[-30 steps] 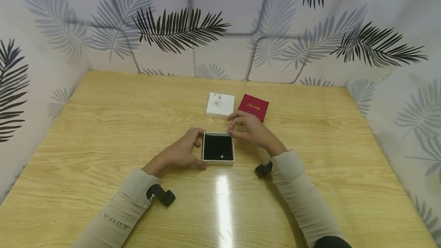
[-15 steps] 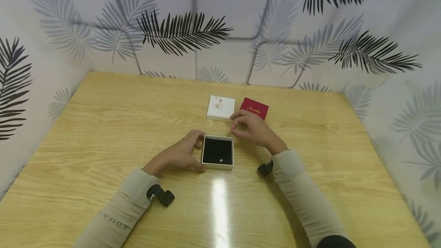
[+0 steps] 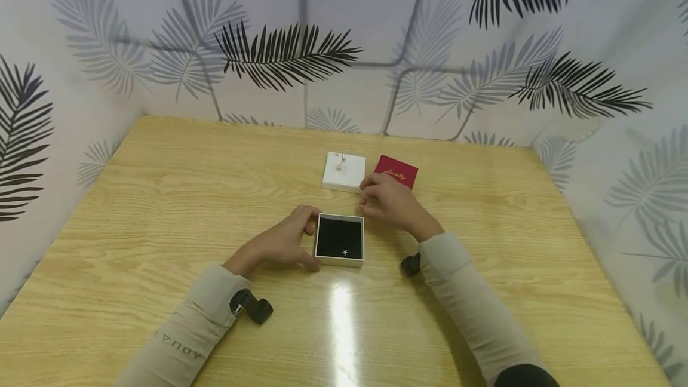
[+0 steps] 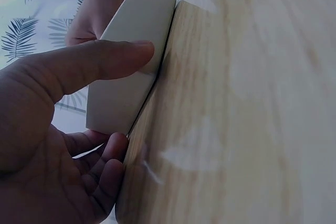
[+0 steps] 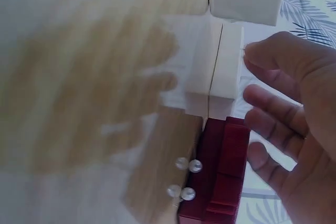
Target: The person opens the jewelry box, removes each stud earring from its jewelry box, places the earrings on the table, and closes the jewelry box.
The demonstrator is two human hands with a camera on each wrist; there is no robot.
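Note:
My left hand (image 3: 285, 240) grips the left side of a small white open box (image 3: 338, 261), thumb on its near wall and fingers at its far left corner. Black padding (image 3: 338, 235) lines the box, and a small silver star (image 3: 345, 252) lies near its front edge. My right hand (image 3: 391, 200) hovers beyond the box's far right corner. In the right wrist view its thumb (image 5: 286, 51) and index fingertip meet in a pinch, with a tiny light speck at the tip; I cannot tell what it is. The remaining fingers curl loosely.
A white printed lid or box (image 3: 343, 171) lies behind the open box. Right of it sits a red box (image 3: 400, 167) lettered in gold, partly behind my right hand. Two pearls (image 5: 191, 179) show at the red box's side. All rest on a glossy wooden table (image 3: 188, 178) before a leaf-patterned backdrop.
My right hand has drawn slightly away from the box's far right corner, still pinching. The left hand stays on the box. The whole view has shifted slightly downward.

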